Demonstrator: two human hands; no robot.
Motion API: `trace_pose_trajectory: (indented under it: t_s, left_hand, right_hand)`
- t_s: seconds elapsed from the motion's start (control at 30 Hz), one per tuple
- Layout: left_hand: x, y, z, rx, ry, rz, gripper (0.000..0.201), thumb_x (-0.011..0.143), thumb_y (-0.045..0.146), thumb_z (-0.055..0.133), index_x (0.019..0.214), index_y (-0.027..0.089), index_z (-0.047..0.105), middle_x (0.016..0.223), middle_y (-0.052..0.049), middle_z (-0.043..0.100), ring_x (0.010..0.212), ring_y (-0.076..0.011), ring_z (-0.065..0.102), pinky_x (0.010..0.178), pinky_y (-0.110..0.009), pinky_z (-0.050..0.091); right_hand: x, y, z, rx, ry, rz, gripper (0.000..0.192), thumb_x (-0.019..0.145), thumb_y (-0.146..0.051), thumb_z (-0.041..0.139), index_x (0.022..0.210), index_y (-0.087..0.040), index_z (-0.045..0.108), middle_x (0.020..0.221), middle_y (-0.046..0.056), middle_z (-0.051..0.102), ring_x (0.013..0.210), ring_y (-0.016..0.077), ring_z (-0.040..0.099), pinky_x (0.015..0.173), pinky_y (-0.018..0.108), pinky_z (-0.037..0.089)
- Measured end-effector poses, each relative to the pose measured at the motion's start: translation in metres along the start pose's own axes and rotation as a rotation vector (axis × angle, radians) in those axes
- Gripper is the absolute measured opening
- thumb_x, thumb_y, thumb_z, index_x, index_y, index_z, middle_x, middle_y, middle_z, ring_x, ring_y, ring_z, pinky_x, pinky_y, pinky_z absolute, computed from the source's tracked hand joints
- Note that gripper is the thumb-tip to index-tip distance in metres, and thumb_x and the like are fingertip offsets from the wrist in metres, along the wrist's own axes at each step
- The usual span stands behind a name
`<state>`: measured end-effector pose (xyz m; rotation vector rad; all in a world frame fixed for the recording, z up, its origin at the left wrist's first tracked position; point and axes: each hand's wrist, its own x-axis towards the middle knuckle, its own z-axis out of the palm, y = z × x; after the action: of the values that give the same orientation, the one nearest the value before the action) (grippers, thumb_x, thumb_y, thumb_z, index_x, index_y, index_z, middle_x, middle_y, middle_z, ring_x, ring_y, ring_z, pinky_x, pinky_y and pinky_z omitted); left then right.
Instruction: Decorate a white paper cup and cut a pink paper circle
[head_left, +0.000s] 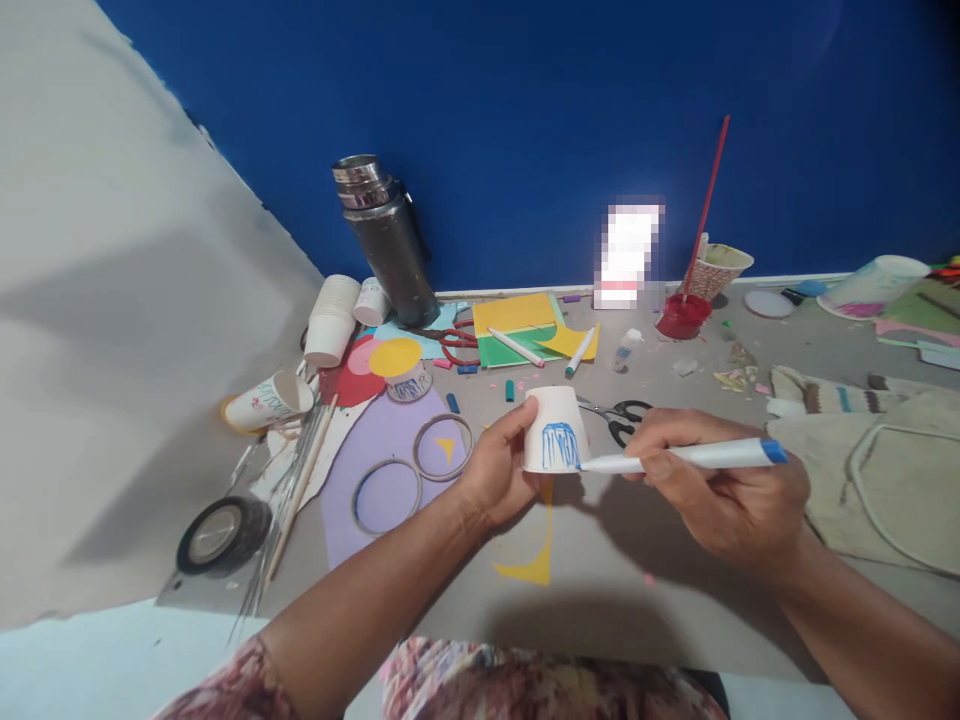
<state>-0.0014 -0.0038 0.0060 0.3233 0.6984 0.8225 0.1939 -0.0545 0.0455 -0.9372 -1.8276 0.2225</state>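
My left hand (499, 460) grips a white paper cup (551, 410) turned upside down, its fingers partly hidden behind it. Blue lines under an arch are drawn on the side of the cup that faces me. In my right hand (720, 490) is a white felt-tip pen (697, 457) with a blue end, held in a pinch. The pen's tip meets the cup near the lower right of the drawing. Just behind the cup and my right hand lies a pair of black-handled scissors (624, 415).
Two tape rings (386, 497) lie on purple paper (337, 520) at left. Further back stand a steel flask (390, 250), stacked paper cups (330, 320) and a red paint pot (682, 318) with a stick in it. A cloth bag (840, 480) lies at right, black tape rolls (217, 535) at far left.
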Motion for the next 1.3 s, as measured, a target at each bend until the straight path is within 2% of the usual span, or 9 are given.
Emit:
trace_pose_trajectory:
  t_s: [0.17, 0.33, 0.7, 0.8, 0.97, 1.1, 1.23, 1.3]
  left_hand:
    - [0.0022, -0.0045, -0.0001, 0.009, 0.036, 0.08, 0.026, 0.086, 0.032, 0.081, 0.104, 0.013, 0.076, 0.089, -0.007, 0.077, 0.082, -0.022, 0.073, 0.081, -0.033, 0.061]
    - [0.0026, -0.0077, -0.0008, 0.058, -0.009, 0.135, 0.028, 0.08, 0.035, 0.087, 0.094, 0.014, 0.074, 0.084, -0.004, 0.074, 0.075, -0.0183, 0.069, 0.073, -0.03, 0.058]
    - [0.0007, -0.0083, -0.0004, 0.13, -0.051, 0.174, 0.051, 0.068, 0.045, 0.096, 0.1, 0.014, 0.073, 0.085, -0.003, 0.073, 0.077, -0.0179, 0.067, 0.072, -0.029, 0.055]
    - [0.0019, -0.009, -0.0004, 0.155, -0.064, 0.176, 0.05, 0.068, 0.047, 0.095, 0.099, 0.015, 0.072, 0.082, -0.003, 0.071, 0.076, -0.0191, 0.067, 0.07, -0.029, 0.054]
    - [0.0016, -0.009, -0.0005, 0.17, -0.037, 0.204, 0.049, 0.066, 0.045, 0.097, 0.097, 0.015, 0.073, 0.082, -0.002, 0.07, 0.075, -0.0164, 0.064, 0.07, -0.026, 0.052]
    - [0.001, -0.0086, -0.002, 0.179, -0.034, 0.182, 0.047, 0.069, 0.045, 0.094, 0.098, 0.015, 0.072, 0.084, -0.003, 0.069, 0.079, -0.0184, 0.066, 0.073, -0.028, 0.053]
    - [0.002, -0.0085, -0.0033, 0.181, -0.029, 0.166, 0.046, 0.071, 0.046, 0.092, 0.099, 0.016, 0.071, 0.085, -0.004, 0.07, 0.08, -0.0207, 0.068, 0.074, -0.03, 0.054]
    - [0.0025, -0.0083, -0.0037, 0.176, -0.026, 0.157, 0.047, 0.071, 0.048, 0.092, 0.1, 0.017, 0.071, 0.087, -0.004, 0.071, 0.083, -0.0227, 0.07, 0.076, -0.032, 0.055]
  right_hand:
    - [0.0003, 0.0026, 0.0031, -0.046, 0.091, -0.039, 0.013, 0.098, -0.016, 0.064, 0.091, -0.025, 0.071, 0.074, 0.0, 0.075, 0.059, 0.0177, 0.069, 0.054, 0.03, 0.054]
    - [0.0039, 0.0014, 0.0022, -0.08, 0.059, -0.068, 0.014, 0.097, -0.014, 0.064, 0.091, -0.025, 0.07, 0.073, 0.001, 0.076, 0.059, 0.018, 0.07, 0.055, 0.03, 0.055]
    - [0.0024, 0.0005, 0.0013, -0.037, 0.03, -0.036, 0.016, 0.095, -0.012, 0.063, 0.086, -0.023, 0.069, 0.072, 0.0, 0.075, 0.058, 0.0151, 0.067, 0.056, 0.027, 0.052]
    - [0.0019, 0.0004, 0.0014, 0.014, 0.007, -0.033, 0.015, 0.094, -0.012, 0.063, 0.087, -0.023, 0.069, 0.072, -0.001, 0.075, 0.057, 0.0138, 0.066, 0.056, 0.026, 0.051]
    - [0.0029, 0.0015, 0.003, -0.016, 0.015, -0.077, 0.01, 0.096, -0.014, 0.064, 0.093, -0.022, 0.069, 0.075, 0.001, 0.076, 0.062, 0.0158, 0.068, 0.06, 0.028, 0.053]
    - [0.004, -0.0002, 0.0025, 0.022, -0.062, -0.055, 0.016, 0.096, -0.012, 0.062, 0.087, -0.024, 0.067, 0.07, -0.001, 0.073, 0.058, 0.0144, 0.065, 0.057, 0.027, 0.05]
    - [0.0048, -0.0021, 0.001, 0.029, -0.024, -0.042, 0.015, 0.095, -0.011, 0.062, 0.089, -0.024, 0.067, 0.072, 0.0, 0.073, 0.058, 0.0146, 0.064, 0.058, 0.028, 0.051]
    - [0.0055, -0.0026, 0.0004, 0.043, -0.061, -0.046, 0.016, 0.095, -0.011, 0.062, 0.087, -0.024, 0.067, 0.07, 0.0, 0.072, 0.057, 0.0142, 0.063, 0.055, 0.028, 0.05]
